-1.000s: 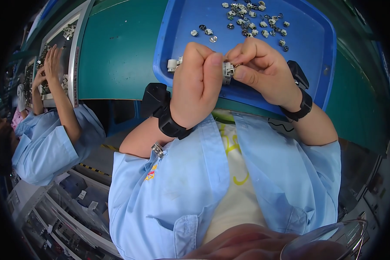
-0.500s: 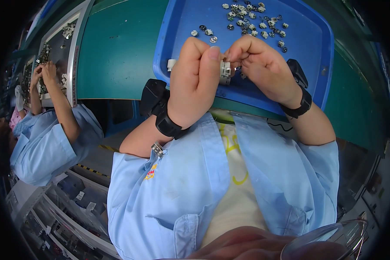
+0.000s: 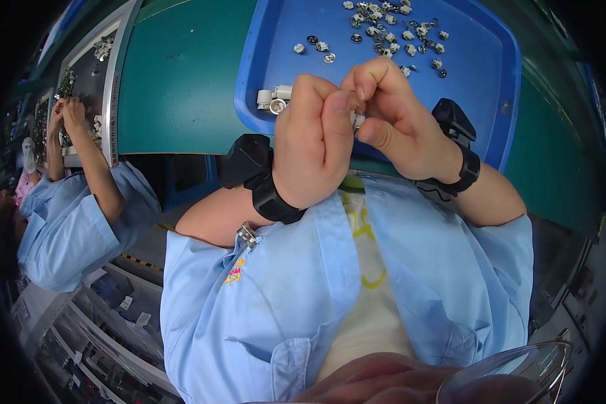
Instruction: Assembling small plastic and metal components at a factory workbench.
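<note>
My left hand (image 3: pixel 312 138) and my right hand (image 3: pixel 405 121) meet over the near edge of a blue tray (image 3: pixel 276 57), fingertips together. Between them sits a small white part (image 3: pixel 357 122), mostly covered by my fingers; its exact kind cannot be made out. Both hands are closed around it, the left with curled fingers and thumb along its side, the right pinching from the other side. Just left of my left hand, several white cylindrical pieces (image 3: pixel 264 99) lie in the tray corner, one showing a round metal-rimmed end (image 3: pixel 277 106).
Toward the tray's far side lie many small white-and-metal parts (image 3: pixel 390 48) and dark round discs (image 3: pixel 357 38). The tray rests on a green tabletop (image 3: pixel 175 87). At left, a co-worker's hands (image 3: pixel 67 113) work over a metal-framed tray (image 3: pixel 112 87) of small parts.
Both hands have shifted slightly toward my body and turned, so less of the white part shows between them. More white cylindrical pieces are now uncovered beside my left hand.
</note>
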